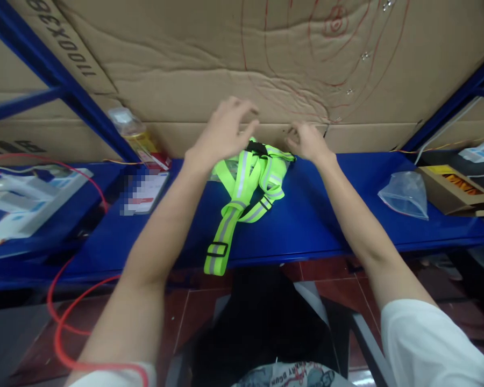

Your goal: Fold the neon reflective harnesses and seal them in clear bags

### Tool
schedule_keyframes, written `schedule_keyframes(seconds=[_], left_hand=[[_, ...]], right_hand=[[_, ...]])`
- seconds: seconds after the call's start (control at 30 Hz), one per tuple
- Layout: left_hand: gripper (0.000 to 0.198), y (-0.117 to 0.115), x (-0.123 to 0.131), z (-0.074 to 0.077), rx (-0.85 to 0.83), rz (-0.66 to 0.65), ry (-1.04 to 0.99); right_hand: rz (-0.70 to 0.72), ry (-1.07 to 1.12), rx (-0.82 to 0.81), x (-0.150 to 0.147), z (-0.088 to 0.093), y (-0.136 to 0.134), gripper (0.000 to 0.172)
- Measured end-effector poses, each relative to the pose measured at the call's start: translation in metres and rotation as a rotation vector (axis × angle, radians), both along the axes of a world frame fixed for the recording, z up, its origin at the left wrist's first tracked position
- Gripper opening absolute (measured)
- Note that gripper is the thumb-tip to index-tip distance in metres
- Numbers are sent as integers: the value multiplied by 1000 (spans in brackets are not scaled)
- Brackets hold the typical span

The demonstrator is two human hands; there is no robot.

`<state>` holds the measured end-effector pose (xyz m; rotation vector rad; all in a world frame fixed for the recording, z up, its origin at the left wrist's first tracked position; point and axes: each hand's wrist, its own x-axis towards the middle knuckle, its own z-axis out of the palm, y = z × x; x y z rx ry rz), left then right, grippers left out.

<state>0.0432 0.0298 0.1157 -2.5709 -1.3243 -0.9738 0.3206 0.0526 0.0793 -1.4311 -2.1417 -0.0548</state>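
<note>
A neon yellow reflective vest [250, 185] made of straps with grey bands and black buckles lies bunched on the blue shelf [318, 226]. One strap end hangs over the shelf's front edge. My left hand [223, 131] hovers just above the vest's far left part, fingers spread and curled, holding nothing. My right hand [306, 141] rests at the vest's far right corner by the cardboard wall, fingers apart and bent, touching or nearly touching the fabric.
Cardboard sheets [266, 59] back the shelf. A plastic bottle [135, 134] and a blurred card [143, 193] lie to the left, with white boxes [28, 199] and a red cable [64, 317]. To the right are a clear plastic bag [405, 193] and an open brown box [455, 188].
</note>
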Motion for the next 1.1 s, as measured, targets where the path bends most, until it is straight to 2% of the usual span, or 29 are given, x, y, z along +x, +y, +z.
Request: schedule_keyframes(seconds=[0.03, 0.1, 0.17, 0.23, 0.3, 0.4, 0.47, 0.53, 0.6, 0.73, 0.77, 0.8, 0.87, 0.9, 0.97, 1.03, 1.1], left_hand=[[49, -1, 6, -10, -11, -42, 69], [51, 2, 8, -37, -12, -63, 173], [54, 10, 3, -62, -36, -51, 231], [59, 18, -4, -80, -67, -47, 215], [61, 23, -8, -90, -73, -41, 172], [60, 24, -9, -94, -63, -37, 135], [60, 23, -7, -95, -71, -35, 123], [60, 21, -7, -97, -80, -25, 117], [61, 20, -8, -99, -79, -22, 115], [61, 19, -10, -102, -74, -48, 110], [60, 19, -10, -102, -79, -51, 112], [60, 19, -10, -102, -85, -51, 114], [59, 20, -8, -102, -96, -53, 120], [59, 21, -8, -103, -99, -55, 120], [59, 22, -7, -104, -97, -62, 116], [59, 23, -7, -105, -95, -69, 113], [59, 24, -6, -107, -97, -72, 111]], right_hand=[[83, 21, 36, -8, 3, -19, 26], [304, 15, -29, -27, 2, -65, 35], [521, -87, -117, -47, -12, -110, 44], [560, -156, -111, -64, -34, -144, 45], [567, -183, -103, -78, -56, -160, 50], [422, -126, -173, -96, -72, -159, 65], [266, -117, -236, -106, -71, -151, 74], [170, -181, -296, -113, -66, -150, 80], [160, -287, -304, -115, -61, -158, 81], [118, -458, -198, -102, -56, -197, 88], [100, -495, -187, -96, -55, -208, 81], [92, -532, -186, -89, -53, -217, 62], [115, -608, -190, -74, -48, -234, 18], [155, -635, -177, -67, -46, -242, 17], [295, -638, -71, -55, -42, -256, 26], [458, -591, 78, -47, -41, -267, 26], [582, -528, 133, -40, -41, -275, 24]])
